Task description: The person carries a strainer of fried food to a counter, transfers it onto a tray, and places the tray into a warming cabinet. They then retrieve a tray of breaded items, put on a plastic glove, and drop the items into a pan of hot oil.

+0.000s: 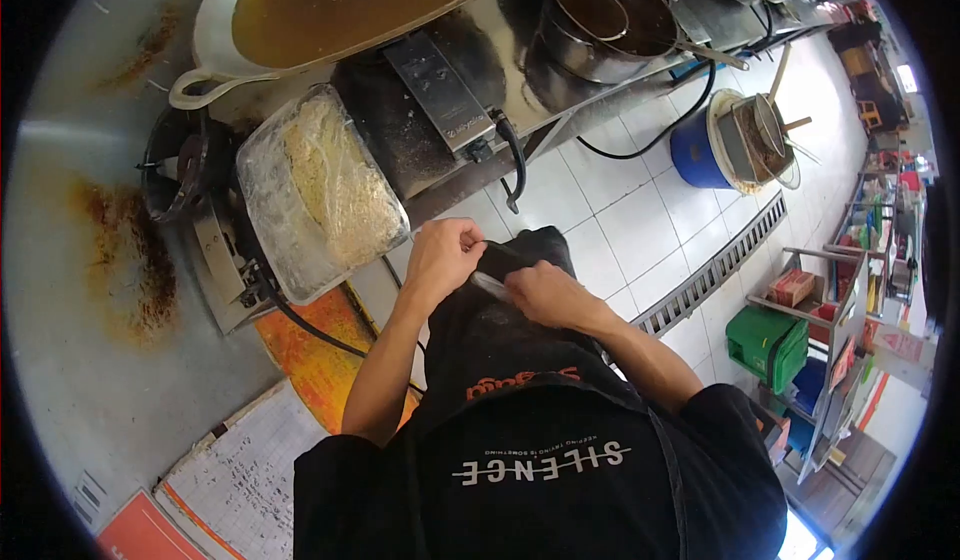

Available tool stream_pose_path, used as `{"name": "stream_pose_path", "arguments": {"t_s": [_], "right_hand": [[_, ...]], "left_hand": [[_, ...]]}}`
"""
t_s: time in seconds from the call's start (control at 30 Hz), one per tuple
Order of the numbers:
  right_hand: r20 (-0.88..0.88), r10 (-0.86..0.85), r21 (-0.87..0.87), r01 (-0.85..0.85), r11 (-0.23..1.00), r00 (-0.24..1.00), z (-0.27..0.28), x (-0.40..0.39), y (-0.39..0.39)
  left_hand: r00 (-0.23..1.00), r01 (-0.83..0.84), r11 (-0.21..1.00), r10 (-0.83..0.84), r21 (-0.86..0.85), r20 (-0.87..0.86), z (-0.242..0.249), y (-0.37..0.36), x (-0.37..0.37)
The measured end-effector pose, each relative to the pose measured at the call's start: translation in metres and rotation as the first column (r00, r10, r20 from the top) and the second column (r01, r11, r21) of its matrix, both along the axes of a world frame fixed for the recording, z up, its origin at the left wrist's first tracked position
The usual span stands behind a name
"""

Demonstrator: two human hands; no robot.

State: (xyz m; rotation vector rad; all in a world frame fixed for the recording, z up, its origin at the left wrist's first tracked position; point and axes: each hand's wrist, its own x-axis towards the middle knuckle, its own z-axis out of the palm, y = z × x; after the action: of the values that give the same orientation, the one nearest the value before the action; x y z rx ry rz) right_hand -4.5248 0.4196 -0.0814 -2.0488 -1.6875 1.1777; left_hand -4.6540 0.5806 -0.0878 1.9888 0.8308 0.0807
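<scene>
My left hand (440,257) and my right hand (547,295) meet in front of my black apron (500,340), just off the counter's edge. Between them is a small clear plastic piece (491,284), perhaps a thin bag or wrapper. My right hand's fingers pinch one end of it. The fingers of my left hand are closed on a thin strip of it near the top (487,246). What the piece is exactly I cannot tell. The nearest thing on the counter is a clear bag of pale noodles (325,185), left of my left hand.
A large wok of brown liquid (340,0) and a steel pot (600,20) sit on the stainless counter (90,340). Papers (250,470) lie near me. On the tiled floor are a blue bucket (697,152) with strainers, a drain grate (720,265) and a green crate (765,340).
</scene>
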Motion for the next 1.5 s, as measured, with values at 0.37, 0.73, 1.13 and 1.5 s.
{"name": "stream_pose_path", "arguments": {"t_s": [0.37,0.73,1.13,1.5], "right_hand": [[-0.617,-0.494,-0.108,0.556,0.824,0.612,0.035,0.036,-0.002],[-0.875,-0.38,-0.133,0.606,0.784,0.3,0.042,0.05,0.009],[-0.845,-0.283,-0.518,0.566,0.641,-0.453,0.009,0.05,0.01],[-0.796,-0.297,-0.463,0.215,0.86,-0.527,0.025,0.03,-0.007]], "left_hand": [[0.928,-0.131,0.833,0.294,-0.537,0.23,0.026,-0.036,0.007],[0.847,-0.117,0.721,0.432,-0.683,0.311,0.019,-0.033,0.014],[0.842,0.104,0.489,0.42,-0.866,0.338,0.009,-0.023,0.007],[0.83,0.256,0.063,0.498,-0.965,0.252,0.027,-0.03,0.032]]}}
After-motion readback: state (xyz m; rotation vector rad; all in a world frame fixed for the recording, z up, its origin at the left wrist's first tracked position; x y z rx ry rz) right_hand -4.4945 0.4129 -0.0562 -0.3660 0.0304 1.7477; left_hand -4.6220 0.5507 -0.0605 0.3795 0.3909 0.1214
